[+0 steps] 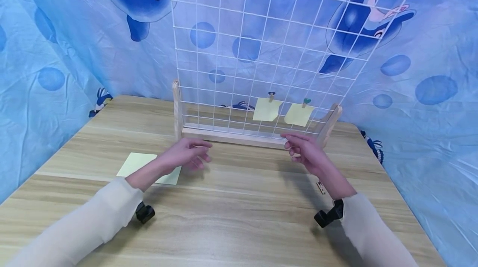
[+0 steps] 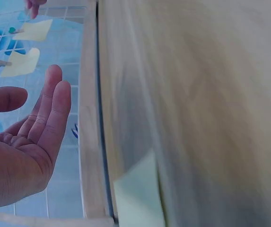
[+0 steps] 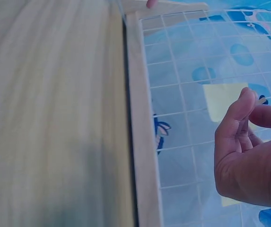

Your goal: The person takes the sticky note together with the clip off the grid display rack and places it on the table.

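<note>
Over the table, my left hand [image 1: 188, 153] has its fingers loosely extended and holds nothing; in the left wrist view the thumb stands apart from the fingers. Pale yellow note paper [image 1: 135, 163] lies under that forearm, which partly hides it. My right hand [image 1: 306, 153] hovers near the right end of the grid's base, fingers loosely bent, with nothing visible in them. Two yellow notes, a left one [image 1: 267, 109] and a right one [image 1: 299, 115], hang on the white wire grid [image 1: 261, 55]. A dark-topped clip [image 1: 271, 96] holds the left note, a green heart clip [image 1: 306, 101] the right.
Wooden feet [image 1: 177, 109] and a wooden base bar [image 1: 231, 135] carry the grid at the back of the wood-grain table [image 1: 224, 221]. A small clip-like item [image 1: 320, 187] lies by the right wrist. Blue dolphin cloth [image 1: 52, 134] surrounds the table.
</note>
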A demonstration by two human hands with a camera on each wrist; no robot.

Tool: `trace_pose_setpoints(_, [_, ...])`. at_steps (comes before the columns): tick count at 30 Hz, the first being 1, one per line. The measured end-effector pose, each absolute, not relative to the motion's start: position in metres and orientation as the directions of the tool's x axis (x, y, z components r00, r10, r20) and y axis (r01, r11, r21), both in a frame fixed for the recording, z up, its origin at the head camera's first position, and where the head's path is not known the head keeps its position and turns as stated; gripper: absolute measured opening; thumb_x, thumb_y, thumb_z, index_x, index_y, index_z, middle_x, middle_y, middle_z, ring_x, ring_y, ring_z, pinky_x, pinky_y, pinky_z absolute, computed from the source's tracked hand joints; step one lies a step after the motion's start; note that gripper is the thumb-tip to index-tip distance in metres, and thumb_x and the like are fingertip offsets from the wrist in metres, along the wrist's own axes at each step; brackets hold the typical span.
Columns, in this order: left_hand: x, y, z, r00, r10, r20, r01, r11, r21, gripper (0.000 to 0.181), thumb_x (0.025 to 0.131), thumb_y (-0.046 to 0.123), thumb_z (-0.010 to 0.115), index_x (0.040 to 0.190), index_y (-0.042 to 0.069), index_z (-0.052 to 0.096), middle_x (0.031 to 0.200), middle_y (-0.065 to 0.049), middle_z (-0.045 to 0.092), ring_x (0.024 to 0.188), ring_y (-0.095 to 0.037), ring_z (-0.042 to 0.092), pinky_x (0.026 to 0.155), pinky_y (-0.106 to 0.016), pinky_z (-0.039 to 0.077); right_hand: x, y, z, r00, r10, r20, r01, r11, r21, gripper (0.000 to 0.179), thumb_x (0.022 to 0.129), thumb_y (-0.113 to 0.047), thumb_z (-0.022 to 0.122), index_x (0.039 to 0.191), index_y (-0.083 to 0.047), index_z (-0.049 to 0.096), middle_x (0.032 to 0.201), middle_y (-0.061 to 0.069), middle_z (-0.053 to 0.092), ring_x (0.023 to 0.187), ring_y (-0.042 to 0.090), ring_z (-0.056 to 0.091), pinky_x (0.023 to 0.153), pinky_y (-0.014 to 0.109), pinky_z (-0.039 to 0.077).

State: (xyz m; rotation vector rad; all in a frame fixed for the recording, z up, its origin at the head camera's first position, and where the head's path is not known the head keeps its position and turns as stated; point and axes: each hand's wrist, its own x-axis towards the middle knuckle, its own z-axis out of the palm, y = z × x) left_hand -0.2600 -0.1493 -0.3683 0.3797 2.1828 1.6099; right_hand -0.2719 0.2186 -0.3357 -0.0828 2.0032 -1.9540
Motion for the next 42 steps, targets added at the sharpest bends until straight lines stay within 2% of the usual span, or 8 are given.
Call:
trace_pose_setpoints(8, [-0.271, -0.12, -0.361, -0.886, 0.44, -0.149, -0.028, 0.269, 0.963, 0.036, 0.092, 0.021, 0.049, 0.125, 0.008, 0.049, 0.1, -0.019, 0.063, 0.081, -0.035, 0.063, 0.072, -0.047, 0.052, -0.279, 0.209, -0.323, -0.952, -0.257, -0.167, 0.171, 0.008, -0.985, 0.046, 0.087, -0.031, 0.057, 0.126, -0.009, 0.049, 0.08, -0.002, 0.054, 0.061, 0.007, 0.047, 0.05, 0.018, 0.039])
trace_pose_setpoints(14, [-0.278, -0.103, -0.359, -0.888, 0.441, -0.134, -0.038, 0.22, 0.975, 0.036, 0.09, 0.018, 0.049, 0.124, 0.007, 0.049, 0.103, -0.023, 0.061, 0.087, -0.042, 0.059, 0.074, -0.049, 0.051, -0.285, 0.204, -0.316, -0.962, -0.233, -0.145, 0.155, -0.028, -0.987, 0.041, 0.087, -0.031, 0.057, 0.122, -0.011, 0.052, 0.079, -0.003, 0.055, 0.06, 0.007, 0.047, 0.049, 0.018, 0.04])
trace_pose_setpoints(19, [-0.286, -0.089, -0.359, -0.895, 0.431, -0.112, -0.029, 0.194, 0.981, 0.037, 0.091, 0.02, 0.05, 0.125, 0.006, 0.049, 0.101, -0.02, 0.062, 0.086, -0.041, 0.06, 0.074, -0.049, 0.051, -0.291, 0.197, -0.31, -0.974, -0.212, -0.079, 0.095, -0.064, -0.993, 0.044, 0.089, -0.026, 0.055, 0.127, -0.005, 0.047, 0.08, -0.002, 0.056, 0.058, 0.007, 0.047, 0.048, 0.018, 0.039])
trace_pose_setpoints(23, [-0.293, -0.079, -0.357, -0.908, 0.405, -0.109, -0.035, 0.186, 0.982, 0.038, 0.09, 0.019, 0.051, 0.125, 0.005, 0.048, 0.104, -0.022, 0.061, 0.084, -0.04, 0.061, 0.073, -0.048, 0.052, -0.295, 0.19, -0.304, -0.985, -0.172, -0.032, 0.043, -0.064, -0.997, 0.045, 0.089, -0.024, 0.056, 0.128, -0.005, 0.046, 0.085, 0.001, 0.058, 0.059, 0.009, 0.048, 0.051, 0.02, 0.041])
trace_pose_setpoints(30, [-0.3, -0.062, -0.35, -0.916, 0.393, -0.076, -0.005, 0.18, 0.984, 0.035, 0.091, 0.021, 0.049, 0.123, 0.007, 0.05, 0.109, -0.023, 0.058, 0.087, -0.038, 0.061, 0.076, -0.048, 0.051, -0.302, 0.178, -0.298, -0.997, -0.077, -0.009, 0.013, -0.049, -0.999, 0.041, 0.088, -0.024, 0.057, 0.127, -0.014, 0.049, 0.094, 0.002, 0.06, 0.06, 0.01, 0.05, 0.053, 0.021, 0.043])
trace_pose_setpoints(35, [-0.304, -0.051, -0.347, -0.929, 0.363, -0.07, -0.014, 0.157, 0.988, 0.031, 0.091, 0.019, 0.049, 0.119, 0.007, 0.052, 0.111, -0.023, 0.057, 0.083, -0.033, 0.063, 0.076, -0.046, 0.051, -0.308, 0.173, -0.295, -0.998, -0.067, 0.022, -0.018, -0.061, -0.998, 0.04, 0.089, -0.021, 0.056, 0.128, -0.018, 0.049, 0.098, 0.005, 0.059, 0.058, 0.01, 0.049, 0.051, 0.02, 0.042])
trace_pose_setpoints(42, [-0.314, -0.036, -0.346, -0.958, 0.28, -0.06, 0.007, 0.234, 0.972, 0.036, 0.09, 0.023, 0.052, 0.122, 0.009, 0.049, 0.116, -0.016, 0.057, 0.083, -0.026, 0.064, 0.073, -0.043, 0.053, -0.32, 0.167, -0.29, -0.998, -0.04, 0.057, -0.055, -0.041, -0.998, 0.038, 0.088, -0.021, 0.056, 0.126, -0.024, 0.05, 0.098, 0.006, 0.061, 0.055, 0.01, 0.049, 0.047, 0.02, 0.042])
